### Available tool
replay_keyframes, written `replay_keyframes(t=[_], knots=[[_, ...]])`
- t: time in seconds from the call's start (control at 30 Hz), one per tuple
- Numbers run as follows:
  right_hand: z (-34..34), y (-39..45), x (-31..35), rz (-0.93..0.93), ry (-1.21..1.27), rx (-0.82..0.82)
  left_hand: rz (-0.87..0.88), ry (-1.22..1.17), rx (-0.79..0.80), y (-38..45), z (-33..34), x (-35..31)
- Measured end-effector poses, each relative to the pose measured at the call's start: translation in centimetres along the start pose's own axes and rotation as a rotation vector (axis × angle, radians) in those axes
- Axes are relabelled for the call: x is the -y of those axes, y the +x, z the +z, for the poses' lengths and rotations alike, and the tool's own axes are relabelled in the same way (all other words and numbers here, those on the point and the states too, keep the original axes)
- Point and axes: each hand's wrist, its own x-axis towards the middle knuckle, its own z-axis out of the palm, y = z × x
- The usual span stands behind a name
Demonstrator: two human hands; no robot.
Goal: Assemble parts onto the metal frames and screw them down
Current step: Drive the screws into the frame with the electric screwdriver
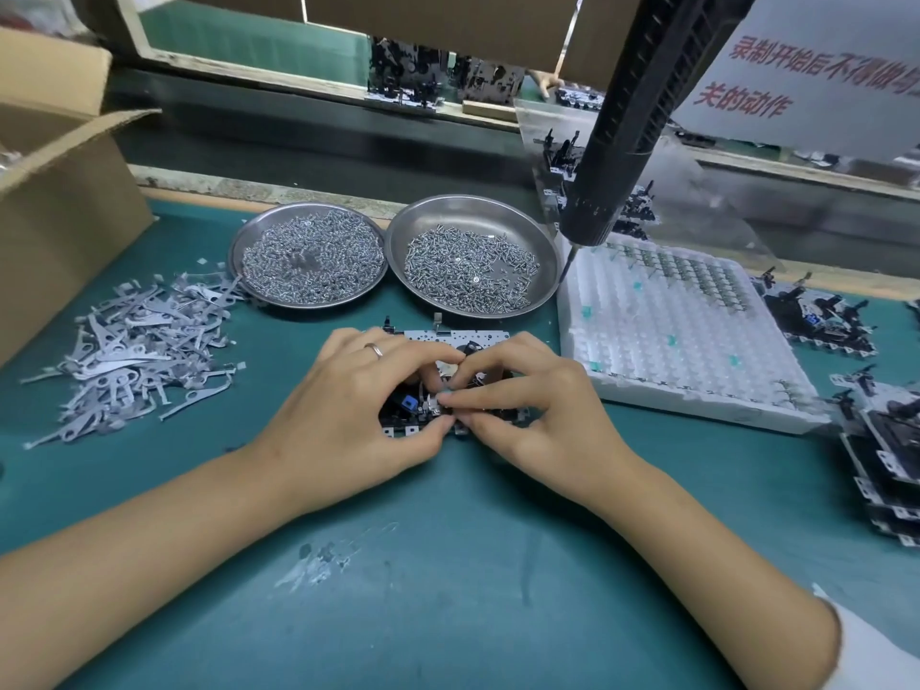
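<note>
Metal frame [450, 336] gripped by both hands on the teal tabletop [448, 565].
The frame is pinched by left hand [348, 415] and right hand [537, 415]; two screw dishes [473, 211] sit just behind it.

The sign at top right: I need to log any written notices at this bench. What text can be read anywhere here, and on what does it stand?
"录制开始后不得做与" in red, cut off by the picture's edge, first line of the white sign.
"关的动作" in red, second line of the same sign; its start is hidden behind the black hanging screwdriver.
No other text shows; the cardboard box bears no print.
</note>
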Motion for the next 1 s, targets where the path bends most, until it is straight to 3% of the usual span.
replay_keyframes(t=[0.13,0.3,0.37,0.47,0.8,1.0], knots=[[-0.1,0.0,0.2,0.001,-0.017,-0.055,-0.015,-0.034,0.012,0.1,0.0,0.3],[-2.5,1.8,1.0,0.108,-0.006,-0.728,-0.007,-0.062,0.001,0.2,0.0,0.4],[-4.3,3.5,1.0,0.187,0.014,-0.844,-0.015,-0.08,-0.006,0.3,0.0,0.3],[-6.5,6.2,1.3,0.278,0.104,-0.798,-0.01,-0.103,-0.015,0.2,0.1,0.4],[-6.1,10.3,3.0,0.153,0.316,-0.889,-0.045,-0.157,-0.029,0.5,0.2,0.3],[-1.7,8.0,5.2,0.074,0.688,-0.717,-0.05,-0.156,-0.014,0.4,-0.1,0.3]])
